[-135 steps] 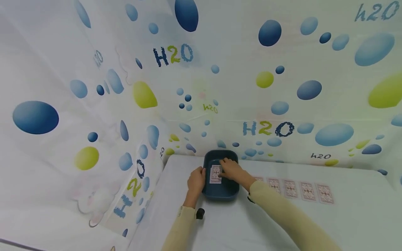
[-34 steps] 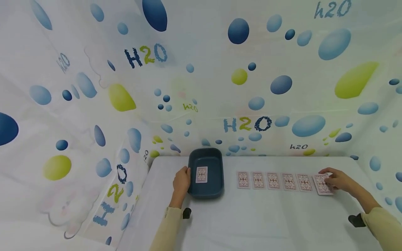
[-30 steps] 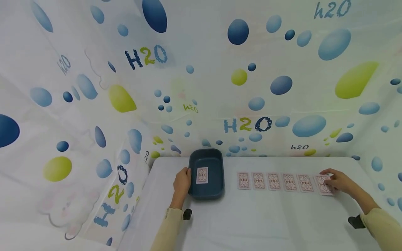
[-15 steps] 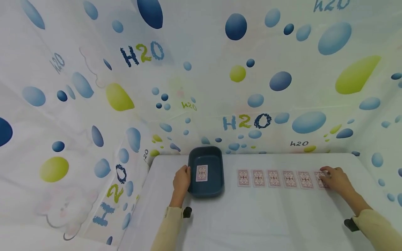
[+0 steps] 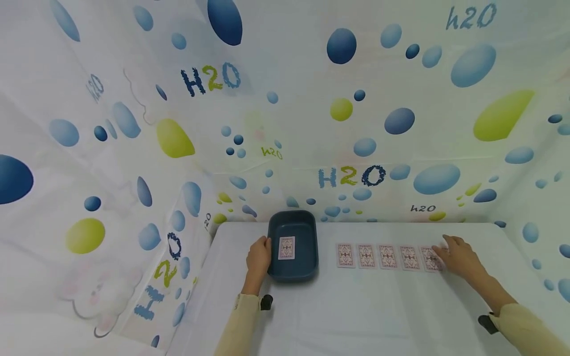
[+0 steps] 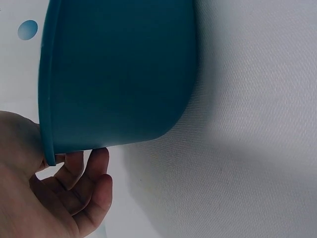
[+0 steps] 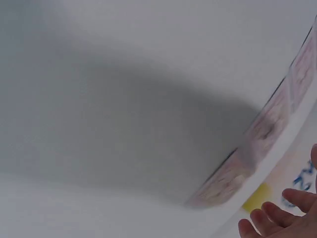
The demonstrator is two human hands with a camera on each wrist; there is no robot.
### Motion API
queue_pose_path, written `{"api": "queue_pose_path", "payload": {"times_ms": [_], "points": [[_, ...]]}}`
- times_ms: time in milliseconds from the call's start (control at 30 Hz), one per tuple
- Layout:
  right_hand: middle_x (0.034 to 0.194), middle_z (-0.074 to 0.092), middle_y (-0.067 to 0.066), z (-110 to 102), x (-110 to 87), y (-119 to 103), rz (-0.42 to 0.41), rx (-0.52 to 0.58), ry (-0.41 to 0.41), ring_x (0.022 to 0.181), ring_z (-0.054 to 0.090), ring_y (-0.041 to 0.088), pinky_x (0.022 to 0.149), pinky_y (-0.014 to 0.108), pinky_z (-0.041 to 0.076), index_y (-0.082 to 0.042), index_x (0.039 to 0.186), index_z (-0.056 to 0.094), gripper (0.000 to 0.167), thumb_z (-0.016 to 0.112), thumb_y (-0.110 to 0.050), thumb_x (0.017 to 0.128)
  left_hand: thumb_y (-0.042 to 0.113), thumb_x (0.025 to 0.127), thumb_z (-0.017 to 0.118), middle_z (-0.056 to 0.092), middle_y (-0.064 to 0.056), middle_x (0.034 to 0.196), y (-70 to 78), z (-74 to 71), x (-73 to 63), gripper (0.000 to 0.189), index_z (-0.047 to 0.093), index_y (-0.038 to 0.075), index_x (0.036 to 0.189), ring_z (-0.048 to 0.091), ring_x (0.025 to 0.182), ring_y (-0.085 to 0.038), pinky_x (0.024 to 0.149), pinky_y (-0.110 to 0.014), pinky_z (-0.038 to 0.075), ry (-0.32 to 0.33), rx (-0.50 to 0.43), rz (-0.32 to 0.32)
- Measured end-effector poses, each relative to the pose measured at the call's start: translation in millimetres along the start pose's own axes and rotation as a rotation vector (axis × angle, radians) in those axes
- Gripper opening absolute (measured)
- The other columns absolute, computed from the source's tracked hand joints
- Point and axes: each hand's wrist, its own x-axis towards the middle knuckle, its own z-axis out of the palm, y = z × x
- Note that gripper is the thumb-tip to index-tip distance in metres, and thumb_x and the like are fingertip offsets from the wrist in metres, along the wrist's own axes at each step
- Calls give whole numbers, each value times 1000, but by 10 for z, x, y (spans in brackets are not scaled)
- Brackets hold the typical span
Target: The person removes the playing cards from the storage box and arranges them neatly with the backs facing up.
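Observation:
My left hand (image 5: pixel 258 256) grips the left rim of a dark teal plastic tray (image 5: pixel 307 269). In the left wrist view, the left hand's curled fingers (image 6: pixel 101 198) lie under the tray's rim (image 6: pixel 47 99). Inside the tray lies a playing card (image 5: pixel 287 247), patterned back up; whether others lie beneath it, I cannot tell. My right hand (image 5: pixel 460 257) hovers at the right end of a row of face-down cards (image 5: pixel 388 257), largely hiding the last one. In the right wrist view, the right hand's loosely spread fingers (image 7: pixel 277 215) hold nothing, and the end card (image 7: pixel 223 183) lies apart from them.
A white cloth (image 5: pixel 356 311) covers the table under the tray and cards. Behind it hangs a white curtain (image 5: pixel 303 123) with blue and green drops, reaching down to the table's back edge. Dark wrist devices (image 5: pixel 266 302) show at both sleeves.
My right hand has gone from the tray to the row's right end, where another card now lies. It has released that card and shifted left. My left hand still holds the tray.

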Motion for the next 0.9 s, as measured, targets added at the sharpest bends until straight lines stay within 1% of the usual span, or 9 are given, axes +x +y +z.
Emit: {"api": "queue_pose_path", "payload": {"times_ms": [100,300,467,567,633,733,900], "points": [[139,29,49,58,38,-248,-55,0,10,125,31,67,100,75,32,19,143,28,78,51,-44,103,26,106,48,51,-7,71,-4,-11,7,29,57,7,86,47,61,-21,53,-33,32,-6,4,-4],[143,32,46,142,134,-732,-168,44,25,130,33,64,104,71,32,16,147,25,79,56,-41,102,26,107,48,50,-7,71,3,-13,27,29,57,7,86,46,61,-21,54,-33,32,-9,8,-16],[145,37,41,194,173,-1118,-246,-19,55,132,37,60,104,68,36,11,150,27,77,63,-35,99,26,106,48,52,-7,72,3,6,-7,29,58,7,87,48,62,-21,54,-33,33,-11,-3,-12],[145,40,38,270,187,-1314,-305,-60,85,133,40,58,104,66,38,9,150,31,75,65,-33,98,25,106,49,53,-7,72,-2,6,-50,28,58,7,87,48,62,-21,54,-33,33,-6,-10,-12],[145,41,37,328,206,-1435,-343,-66,99,133,41,56,105,65,39,8,148,33,73,65,-33,98,25,106,50,51,-7,71,0,-1,-65,28,58,7,86,47,61,-21,54,-33,33,-2,-17,-14],[144,43,35,392,243,-1649,-377,-66,106,133,43,54,106,62,40,9,146,36,71,66,-33,97,25,106,50,50,-6,70,4,-12,-64,28,57,7,84,47,60,-20,53,-33,32,9,-20,-6],[146,43,32,475,338,-2063,-386,-78,80,135,44,50,107,59,40,6,147,37,72,64,-39,98,26,106,50,48,-5,69,9,-16,-23,29,56,8,84,46,60,-20,54,-32,32,10,-24,-11]]}}
